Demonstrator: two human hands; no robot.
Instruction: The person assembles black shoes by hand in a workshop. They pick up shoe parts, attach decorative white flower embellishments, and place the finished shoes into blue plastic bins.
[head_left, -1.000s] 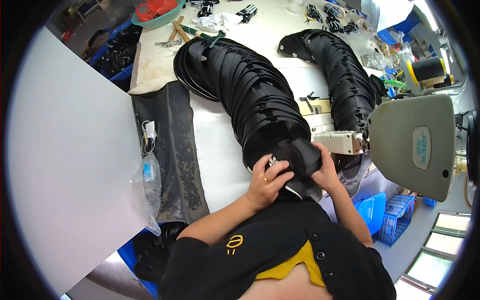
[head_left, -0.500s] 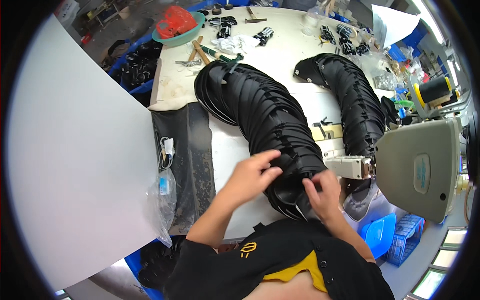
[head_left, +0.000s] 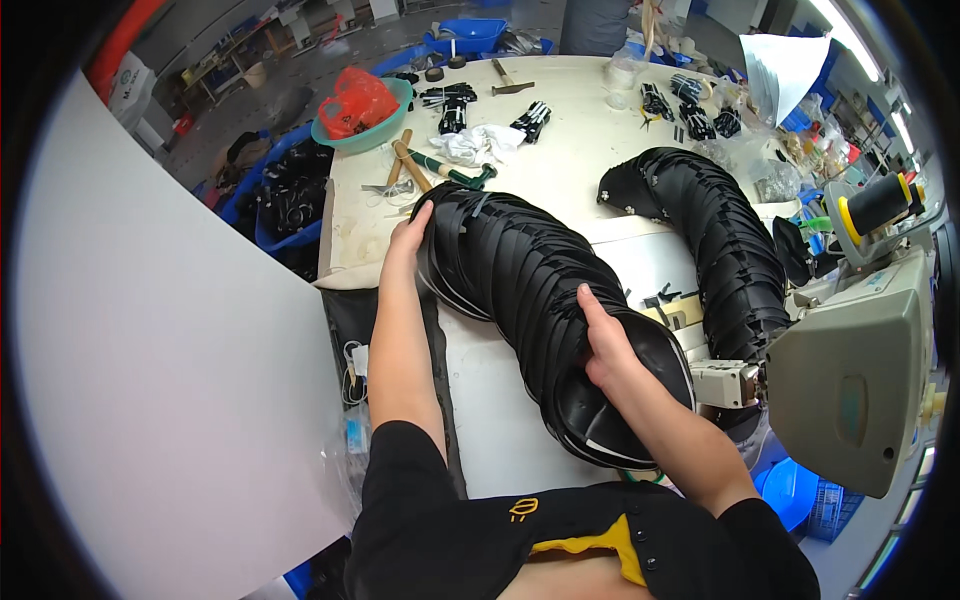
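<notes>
So you've got both hands on that long curved stack of overlapping black pieces (head_left: 520, 265), which lies slantwise across the tabletop (head_left: 570, 150), near end just in front of your shirt. Your left hand (head_left: 408, 235) is up at the far end, arm stretched out, palm side against the edge. Your right hand (head_left: 608, 340) is on the near end, by the wide round opening, one digit pointing up along the top. Part of the fingers on both sides is hidden, so I honestly can't tell if they're gripping the stack or just pressed against it. Second, slimmer black stack (head_left: 725, 245) curves along to the right of yours, its lower end by the sewing machine (head_left: 850, 385), and there's a spool of black thread (head_left: 876, 203) above that. Past your left hand you've got a green-handled tool (head_left: 450, 173), a white cloth (head_left: 478, 145) and a pale green bowl (head_left: 400, 127) with a red plastic bag (head_left: 357, 103) in it. Hammer (head_left: 512, 87) sits further back.
</notes>
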